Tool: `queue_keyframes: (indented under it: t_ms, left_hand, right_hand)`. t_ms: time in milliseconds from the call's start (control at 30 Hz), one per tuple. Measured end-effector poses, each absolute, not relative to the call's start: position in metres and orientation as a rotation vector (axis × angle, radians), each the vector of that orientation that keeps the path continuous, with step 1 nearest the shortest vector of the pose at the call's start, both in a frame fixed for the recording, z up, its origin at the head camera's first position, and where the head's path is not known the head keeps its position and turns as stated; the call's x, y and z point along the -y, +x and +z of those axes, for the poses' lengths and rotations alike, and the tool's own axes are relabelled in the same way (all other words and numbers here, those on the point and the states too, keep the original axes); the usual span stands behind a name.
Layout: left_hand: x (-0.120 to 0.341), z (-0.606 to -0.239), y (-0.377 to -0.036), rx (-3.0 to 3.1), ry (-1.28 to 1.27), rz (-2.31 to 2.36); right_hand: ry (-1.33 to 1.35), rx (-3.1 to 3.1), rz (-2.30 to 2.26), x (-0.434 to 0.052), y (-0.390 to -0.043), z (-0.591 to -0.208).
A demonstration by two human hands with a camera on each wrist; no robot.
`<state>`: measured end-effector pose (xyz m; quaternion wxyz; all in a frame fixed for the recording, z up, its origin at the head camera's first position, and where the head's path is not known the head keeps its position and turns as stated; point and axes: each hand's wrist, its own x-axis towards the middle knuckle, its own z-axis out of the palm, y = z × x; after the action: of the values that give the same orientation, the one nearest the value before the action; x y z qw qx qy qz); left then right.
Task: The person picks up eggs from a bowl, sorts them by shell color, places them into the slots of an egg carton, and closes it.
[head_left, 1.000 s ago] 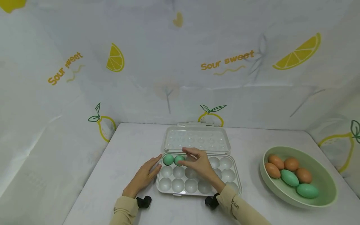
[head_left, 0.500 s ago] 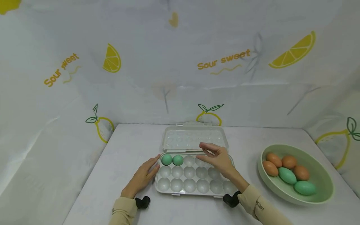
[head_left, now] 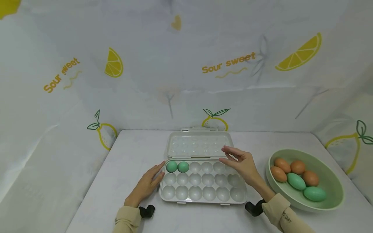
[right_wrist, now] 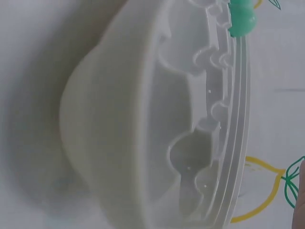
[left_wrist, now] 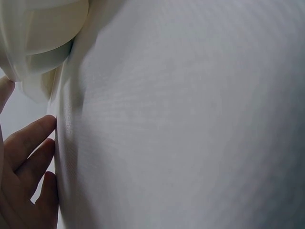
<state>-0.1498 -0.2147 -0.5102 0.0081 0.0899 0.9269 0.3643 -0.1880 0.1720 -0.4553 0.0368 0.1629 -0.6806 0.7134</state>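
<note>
Two green eggs (head_left: 171, 166) (head_left: 183, 167) sit side by side in the back left cups of a white egg tray (head_left: 201, 201), whose other cups hold nothing. My left hand (head_left: 146, 184) rests with extended fingers against the tray's left end. In the left wrist view its fingers (left_wrist: 31, 143) spread on the table beside the tray's underside (left_wrist: 52, 28). My right hand (head_left: 243, 164) hovers over the tray's back right corner, thumb and fingers apart, holding nothing. The right wrist view shows the tray's side wall (right_wrist: 114, 119) close up, with a green egg (right_wrist: 242, 19) beyond.
The clear tray lid (head_left: 201, 142) lies folded back behind the tray. At the right stands a pale green bowl (head_left: 335, 184) with several brown eggs (head_left: 298, 167) and two green eggs (head_left: 296, 181). A lemon-printed cloth (head_left: 145, 81) hangs behind the white table (head_left: 140, 145).
My right hand has let go of the second green egg, now in its cup, and moved right across the tray. My left hand has stayed at the tray's left end.
</note>
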Motion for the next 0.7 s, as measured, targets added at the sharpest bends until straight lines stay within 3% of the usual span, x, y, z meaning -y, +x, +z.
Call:
queue_keyframes:
  t_ms: [700]
  left_hand:
    - [0.215,-0.512,-0.150,-2.921,0.328,1.156]
  right_hand:
    - [0.415,2.031,2.178,-0.220,-0.182,-0.452]
